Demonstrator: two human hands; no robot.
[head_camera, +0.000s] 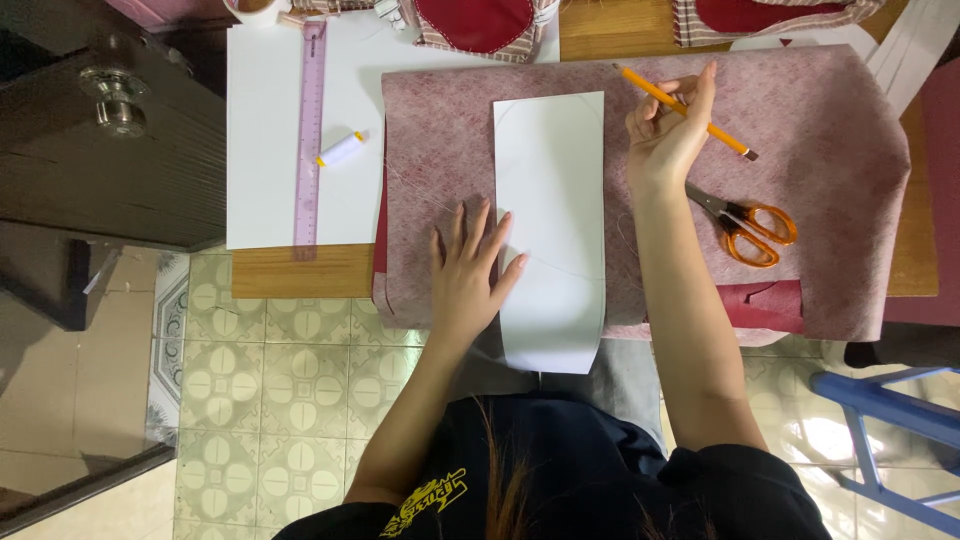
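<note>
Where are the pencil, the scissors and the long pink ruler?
pencil (672, 102), head view, on the orange shaft just left of the right hand (668, 135) holding it.
scissors (760, 232), head view, on the orange handle loops.
pink ruler (310, 140), head view, midway along its length.

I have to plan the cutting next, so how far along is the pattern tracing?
Done: the paper pattern lies flat on the pink fabric. In hand: the left hand presses its edge, the right hand holds a pencil off the paper. Left: no traced outline shows on the fabric; scissors lie unused.
</note>
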